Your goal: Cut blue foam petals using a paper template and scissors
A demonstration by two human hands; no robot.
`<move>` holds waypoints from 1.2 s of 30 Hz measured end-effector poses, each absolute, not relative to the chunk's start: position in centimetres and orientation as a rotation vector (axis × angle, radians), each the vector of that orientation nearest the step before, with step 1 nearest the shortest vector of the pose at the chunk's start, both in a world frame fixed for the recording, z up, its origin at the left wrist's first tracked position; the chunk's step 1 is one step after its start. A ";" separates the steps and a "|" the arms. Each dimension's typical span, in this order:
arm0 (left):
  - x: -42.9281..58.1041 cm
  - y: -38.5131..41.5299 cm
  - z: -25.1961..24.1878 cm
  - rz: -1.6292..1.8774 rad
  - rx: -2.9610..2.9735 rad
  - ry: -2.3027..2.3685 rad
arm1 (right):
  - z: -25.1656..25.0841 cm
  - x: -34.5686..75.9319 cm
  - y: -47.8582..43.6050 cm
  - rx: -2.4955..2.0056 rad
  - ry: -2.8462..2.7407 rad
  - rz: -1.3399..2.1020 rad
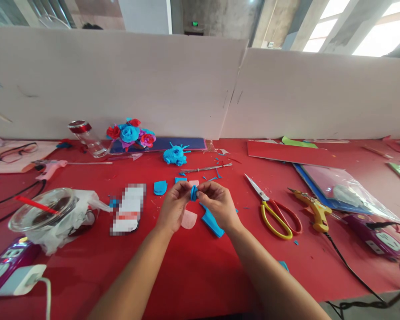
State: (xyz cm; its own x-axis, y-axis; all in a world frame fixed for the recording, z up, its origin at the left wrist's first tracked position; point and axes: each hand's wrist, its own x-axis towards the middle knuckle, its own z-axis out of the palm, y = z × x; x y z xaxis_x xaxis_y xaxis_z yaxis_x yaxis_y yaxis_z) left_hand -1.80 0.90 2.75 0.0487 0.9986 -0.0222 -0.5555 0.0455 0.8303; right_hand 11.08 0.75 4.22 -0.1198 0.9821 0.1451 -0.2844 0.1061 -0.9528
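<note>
the left hand (174, 202) and the right hand (216, 200) meet tip to tip, each pinching one side of a small folded blue piece (194, 193), held up between them. the step in hand seems to be shaping or curling it; the next move probably calls for light, even pressure, so the soft material doesn't spring open or crease.

across the red table (186, 275), well left of the left hand, are a drink cup (53, 209) with a red straw and a pink glue gun (53, 170); nearer that hand lies a phone (128, 209), its screen blurred. beyond it sits a flower cluster (130, 133). just past its fingers is a blue square (160, 187), and a pale pink cutout (188, 219) lies between the wrists. a blue strip (213, 223) is partly under the right hand, with scissors (276, 213) to its right and a yellow glue gun (320, 213) farther out.

ahead of both hands stands a white partition (120, 80), with bright windows (373, 31) beyond, to the right.
</note>
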 end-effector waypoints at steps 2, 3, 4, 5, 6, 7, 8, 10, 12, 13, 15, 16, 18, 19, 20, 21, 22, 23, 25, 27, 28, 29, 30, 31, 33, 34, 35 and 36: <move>-1.8 0.8 2.9 1.377 0.815 0.822 | 4.1 10.9 0.8 -0.881 -1.153 1.292; -1.8 0.8 2.9 1.367 0.845 0.848 | 4.1 10.9 0.8 -0.897 -1.154 1.279; -1.8 0.7 3.0 1.358 0.873 0.873 | 4.1 10.9 0.9 -0.908 -1.155 1.273; -1.9 0.7 3.0 1.351 0.898 0.901 | 4.1 10.9 0.9 -0.915 -1.152 1.276; -1.9 0.7 3.1 1.346 0.913 0.931 | 4.1 11.0 1.0 -0.917 -1.144 1.286; -2.0 0.7 3.2 1.346 0.910 0.959 | 4.1 11.1 1.1 -0.916 -1.126 1.301; -2.1 0.7 3.2 1.354 0.889 0.978 | 4.1 11.3 1.2 -0.914 -1.097 1.318; -2.3 0.8 3.3 1.384 0.828 0.991 | 4.1 11.7 1.5 -0.911 -1.021 1.338; -2.4 1.0 3.2 1.428 0.813 1.005 | 4.0 12.1 1.9 -0.931 -0.950 1.309; -2.5 1.0 3.1 1.461 0.837 1.034 | 3.9 12.2 2.0 -0.953 -0.932 1.271; -2.5 1.0 2.9 1.554 0.948 1.154 | 3.8 12.3 2.1 -1.012 -0.946 1.178; -2.4 0.8 2.9 1.607 1.040 1.241 | 3.8 12.1 2.0 -1.041 -0.979 1.139; -2.3 0.5 2.8 1.665 1.293 1.403 | 3.6 11.7 1.7 -1.075 -1.065 1.096; -2.1 0.3 2.8 1.656 1.426 1.449 | 3.6 11.4 1.5 -1.075 -1.103 1.094; -2.0 0.1 2.9 1.630 1.531 1.470 | 3.5 11.1 1.3 -1.066 -1.133 1.102; -1.9 -0.1 2.9 1.591 1.592 1.472 | 3.4 10.9 1.1 -1.053 -1.152 1.116; -1.8 -0.2 3.0 1.548 1.603 1.462 | 3.3 10.6 1.0 -1.039 -1.159 1.137; -1.7 -0.3 3.0 1.506 1.576 1.451 | 3.2 10.5 0.9 -1.023 -1.158 1.160; -1.6 -0.3 3.0 1.444 1.469 1.426 | 3.2 10.4 0.9 -1.000 -1.144 1.205; -1.6 -0.2 3.0 1.410 1.364 1.385 | 3.2 10.4 1.0 -0.982 -1.137 1.228; -1.6 -0.1 3.0 1.406 1.321 1.363 | 3.2 10.5 1.0 -0.975 -1.136 1.227; -1.6 0.0 2.9 1.402 1.288 1.344 | 3.2 10.5 1.0 -0.971 -1.137 1.219; -1.6 0.0 2.9 1.398 1.264 1.331 | 3.2 10.6 1.0 -0.970 -1.137 1.206; -1.7 0.0 2.9 1.392 1.252 1.324 | 3.3 10.6 1.0 -0.971 -1.137 1.192; -1.7 0.0 2.8 1.381 1.261 1.330 | 3.3 10.7 1.1 -0.977 -1.140 1.173; -1.8 0.0 2.8 1.376 1.272 1.337 | 3.4 10.8 1.1 -0.977 -1.144 1.172; -1.8 0.0 2.7 1.374 1.280 1.342 | 3.5 10.8 1.1 -0.975 -1.152 1.179; -1.9 0.0 2.6 1.372 1.283 1.346 | 3.5 10.9 1.1 -0.973 -1.161 1.189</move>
State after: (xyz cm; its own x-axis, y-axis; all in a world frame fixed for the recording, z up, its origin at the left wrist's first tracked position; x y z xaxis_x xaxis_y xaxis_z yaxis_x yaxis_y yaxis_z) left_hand -1.90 0.03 2.65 -0.1579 0.9799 0.1216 0.1029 -0.1061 0.9890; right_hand 10.86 1.07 3.55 -0.0038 0.9894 0.1450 -0.1682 0.1423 -0.9754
